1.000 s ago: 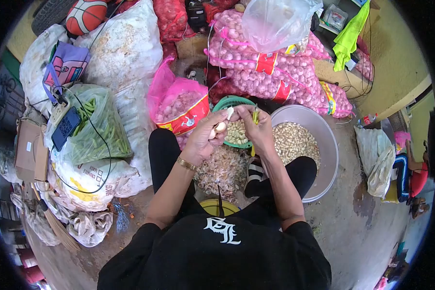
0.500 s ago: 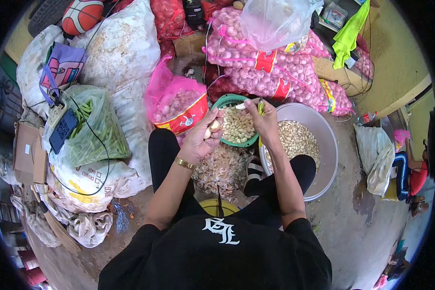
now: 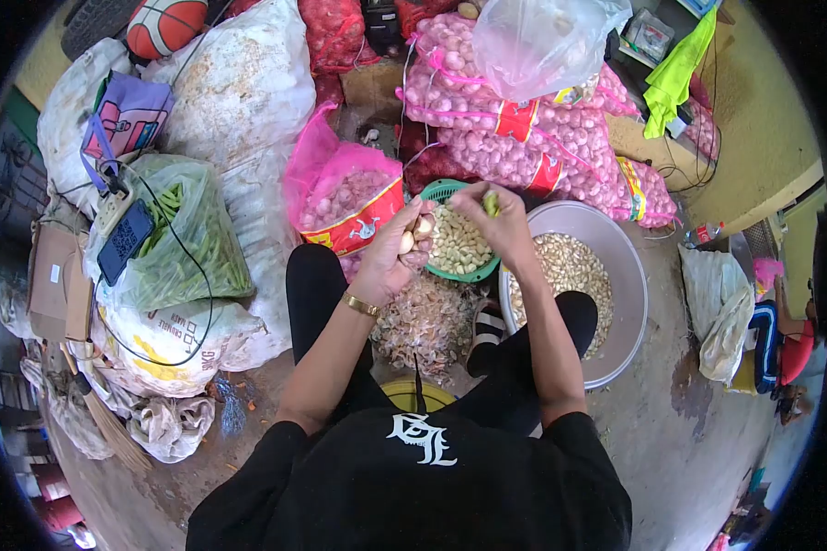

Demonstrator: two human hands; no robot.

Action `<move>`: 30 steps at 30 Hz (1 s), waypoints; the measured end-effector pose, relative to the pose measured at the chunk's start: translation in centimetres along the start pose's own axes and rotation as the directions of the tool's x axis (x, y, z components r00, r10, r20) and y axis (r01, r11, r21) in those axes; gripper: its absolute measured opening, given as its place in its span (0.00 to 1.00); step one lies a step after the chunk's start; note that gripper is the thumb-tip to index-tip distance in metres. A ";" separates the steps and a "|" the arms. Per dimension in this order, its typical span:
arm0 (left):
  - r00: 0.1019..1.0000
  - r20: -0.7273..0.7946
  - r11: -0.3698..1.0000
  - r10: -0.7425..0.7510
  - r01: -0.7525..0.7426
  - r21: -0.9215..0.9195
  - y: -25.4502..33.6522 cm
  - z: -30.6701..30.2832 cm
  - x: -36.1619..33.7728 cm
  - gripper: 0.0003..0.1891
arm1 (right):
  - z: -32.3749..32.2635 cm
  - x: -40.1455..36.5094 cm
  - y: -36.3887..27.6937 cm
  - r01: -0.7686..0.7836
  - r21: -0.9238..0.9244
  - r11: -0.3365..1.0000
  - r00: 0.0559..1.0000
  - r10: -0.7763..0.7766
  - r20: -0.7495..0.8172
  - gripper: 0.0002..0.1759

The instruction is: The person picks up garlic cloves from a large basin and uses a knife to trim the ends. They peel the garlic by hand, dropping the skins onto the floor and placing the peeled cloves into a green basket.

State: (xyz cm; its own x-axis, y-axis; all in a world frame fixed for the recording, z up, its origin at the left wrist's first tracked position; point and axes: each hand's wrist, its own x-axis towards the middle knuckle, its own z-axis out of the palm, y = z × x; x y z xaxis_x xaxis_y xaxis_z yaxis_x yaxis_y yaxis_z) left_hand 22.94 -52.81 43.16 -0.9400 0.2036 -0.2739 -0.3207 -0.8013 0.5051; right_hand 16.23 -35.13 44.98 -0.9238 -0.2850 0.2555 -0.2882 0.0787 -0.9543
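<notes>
The garlic cloves are pale cream, smooth and rounded, a small cluster pinched in the curled fingers of the left hand, just at the near-left edge of the green basket. The right hand is closed around a small yellow-green handle over the same basket, which holds more pale cloves. A grey basin of cloves sits to the right, papery skins lie on the floor below, and a pink bag stands left.
</notes>
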 end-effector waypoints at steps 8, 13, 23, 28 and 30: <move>0.961 -0.102 0.961 0.255 -0.241 0.138 -1.5 0.8 -0.1 0.12 | 2.4 -3.5 -1.0 0.078 -0.127 0.989 0.983 -0.055 0.173 0.15; 0.947 -0.105 0.943 0.303 -0.281 0.178 -1.6 0.5 -0.3 0.12 | 2.6 -4.2 -2.2 -0.044 0.066 0.997 0.998 0.041 0.049 0.14; 0.943 -0.098 0.906 0.318 -0.272 0.326 -2.7 1.3 -2.0 0.15 | 2.4 -4.7 -1.8 0.188 -0.195 0.963 0.977 -0.204 -0.062 0.14; 0.909 -0.064 0.816 0.412 -0.337 0.470 -2.4 2.3 -2.3 0.14 | 2.4 -4.6 -2.5 0.242 -0.103 0.965 0.954 -0.256 -0.153 0.14; 0.907 -0.049 0.804 0.417 -0.343 0.485 -2.2 2.6 -2.7 0.14 | 2.3 -4.7 -3.0 0.278 -0.192 0.941 0.945 -0.304 -0.124 0.14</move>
State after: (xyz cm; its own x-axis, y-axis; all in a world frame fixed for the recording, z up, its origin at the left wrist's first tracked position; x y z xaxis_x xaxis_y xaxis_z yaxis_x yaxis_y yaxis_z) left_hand 25.83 -50.11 44.95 -0.9811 -0.1771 -0.0779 0.0084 -0.4414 0.8973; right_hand 21.96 -36.20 46.27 -0.8163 -0.1744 0.5506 -0.5762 0.1784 -0.7976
